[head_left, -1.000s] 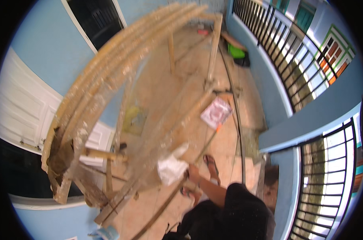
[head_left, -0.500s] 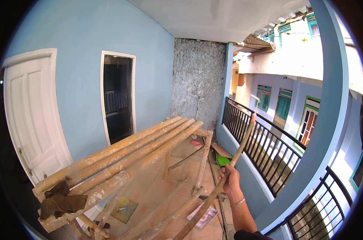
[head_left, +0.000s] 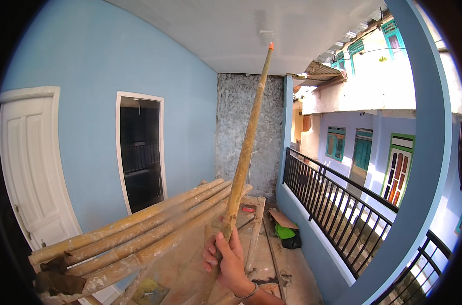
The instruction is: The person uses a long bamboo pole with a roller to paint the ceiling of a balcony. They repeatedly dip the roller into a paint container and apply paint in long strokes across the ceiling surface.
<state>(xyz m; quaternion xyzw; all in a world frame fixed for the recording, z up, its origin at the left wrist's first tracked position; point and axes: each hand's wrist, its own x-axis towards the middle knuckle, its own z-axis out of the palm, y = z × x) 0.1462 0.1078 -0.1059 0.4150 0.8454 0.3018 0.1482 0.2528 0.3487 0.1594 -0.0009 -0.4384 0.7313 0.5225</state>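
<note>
My right hand (head_left: 228, 264) is wrapped around the lower part of a long bamboo pole (head_left: 248, 137). A paint roller (head_left: 267, 33) with an orange handle is fixed at the pole's top end. The roller is up at the white ceiling (head_left: 205, 30), against or just under it; I cannot tell which. Slightly darker patches show on the ceiling near the roller. The pole leans up and away from me, and its lower end runs out of the bottom of the picture. My left hand is not in view.
A bamboo scaffold (head_left: 154, 234) with brown rags (head_left: 58, 279) on it stands at the left. Along the right runs a black railing (head_left: 337, 198) beside a blue pillar (head_left: 424, 152). A green and black bag (head_left: 289, 236) lies on the floor under a board (head_left: 282, 219).
The pole has swung up and left, carrying the roller from beside the railing to the ceiling. My right hand has moved left and down in the picture. The view has tilted upward.
</note>
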